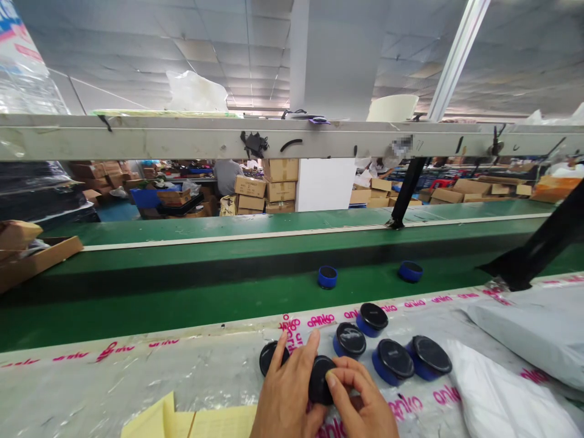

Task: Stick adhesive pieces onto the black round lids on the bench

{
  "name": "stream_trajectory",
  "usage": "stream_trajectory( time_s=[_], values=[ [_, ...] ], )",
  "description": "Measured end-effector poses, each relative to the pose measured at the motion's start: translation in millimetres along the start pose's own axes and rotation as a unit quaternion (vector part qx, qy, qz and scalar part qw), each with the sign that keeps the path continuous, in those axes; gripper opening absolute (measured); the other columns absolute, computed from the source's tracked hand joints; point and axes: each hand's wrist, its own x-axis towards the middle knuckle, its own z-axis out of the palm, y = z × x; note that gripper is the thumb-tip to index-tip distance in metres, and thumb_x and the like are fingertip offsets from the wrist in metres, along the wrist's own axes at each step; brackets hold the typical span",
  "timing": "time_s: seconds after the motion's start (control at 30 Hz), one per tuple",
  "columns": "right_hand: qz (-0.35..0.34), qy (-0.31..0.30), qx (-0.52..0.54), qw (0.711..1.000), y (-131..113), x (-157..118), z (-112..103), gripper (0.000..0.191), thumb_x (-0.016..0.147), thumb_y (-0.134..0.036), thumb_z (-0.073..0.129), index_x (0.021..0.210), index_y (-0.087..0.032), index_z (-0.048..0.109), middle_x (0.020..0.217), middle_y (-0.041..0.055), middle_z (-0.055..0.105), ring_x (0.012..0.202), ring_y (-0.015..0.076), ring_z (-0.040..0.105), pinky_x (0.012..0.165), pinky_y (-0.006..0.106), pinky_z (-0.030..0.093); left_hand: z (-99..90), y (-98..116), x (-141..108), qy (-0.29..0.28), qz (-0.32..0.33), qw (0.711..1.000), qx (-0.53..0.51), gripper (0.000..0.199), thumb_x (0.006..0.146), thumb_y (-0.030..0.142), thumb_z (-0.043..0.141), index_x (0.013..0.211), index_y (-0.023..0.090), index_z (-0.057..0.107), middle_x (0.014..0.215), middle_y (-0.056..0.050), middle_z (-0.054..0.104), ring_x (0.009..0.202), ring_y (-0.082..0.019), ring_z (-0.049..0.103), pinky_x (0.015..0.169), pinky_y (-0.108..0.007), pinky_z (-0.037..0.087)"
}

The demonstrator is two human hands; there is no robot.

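Both hands are at the plastic-covered bench near the bottom middle. A round black-topped piece (320,380) stands tilted between them. Curved fingers of my right hand (362,398) pinch its right edge. My left hand (289,383) lies along its left side, fingers stretched forward, with the thumb low near the piece. Just beyond the left fingers sits another black round piece (270,358), partly covered by them. To the right stand several short blue cylinders with black tops, among them one close by (349,339) and one farther right (429,356).
Two blue round pieces, one at centre (327,277) and one to the right (410,271), sit on the green conveyor belt (182,310). White plastic bags (506,389) lie at right, yellow paper (219,423) at lower left. A black post (538,243) rises at right. A cardboard box (41,261) stands left.
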Motion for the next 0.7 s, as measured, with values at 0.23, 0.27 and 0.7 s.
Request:
stream_trajectory(
  time_s=[0.23, 0.27, 0.7],
  values=[
    [-0.017, 0.005, -0.004, 1.000, 5.3, -2.0, 2.3, 0.036, 0.083, -0.056, 0.062, 0.073, -0.024, 0.075, 0.106, 0.0109, 0.070, 0.095, 0.0271, 0.068, 0.072, 0.031, 0.054, -0.6, 0.5, -2.0, -0.003, 0.001, 1.000, 0.018, 0.111, 0.062, 0.000, 0.050, 0.153, 0.033, -0.007, 0.130, -0.006, 0.063, 0.125, -0.026, 0.059, 0.118, -0.070, 0.030],
    [-0.017, 0.005, -0.004, 1.000, 5.2, -2.0, 2.4, 0.033, 0.082, -0.053, 0.062, 0.073, -0.024, 0.075, 0.106, 0.0110, 0.070, 0.097, 0.0275, 0.068, 0.073, 0.032, 0.054, -0.9, 0.4, -2.3, -0.004, 0.002, 1.000, 0.019, 0.111, 0.062, 0.001, 0.049, 0.153, 0.033, -0.006, 0.130, -0.007, 0.063, 0.126, -0.026, 0.058, 0.118, -0.069, 0.030],
    [0.026, -0.012, 0.004, 1.000, -10.0, 0.7, -0.2, 0.029, 0.078, -0.047, 0.063, 0.068, -0.023, 0.074, 0.106, 0.0110, 0.069, 0.092, 0.0265, 0.068, 0.066, 0.030, 0.051, -2.8, -1.1, -1.4, 0.013, 0.023, 0.999, 0.048, 0.109, 0.063, 0.001, 0.051, 0.154, 0.030, -0.002, 0.128, -0.008, 0.065, 0.121, -0.030, 0.062, 0.114, -0.067, 0.038]
  ],
)
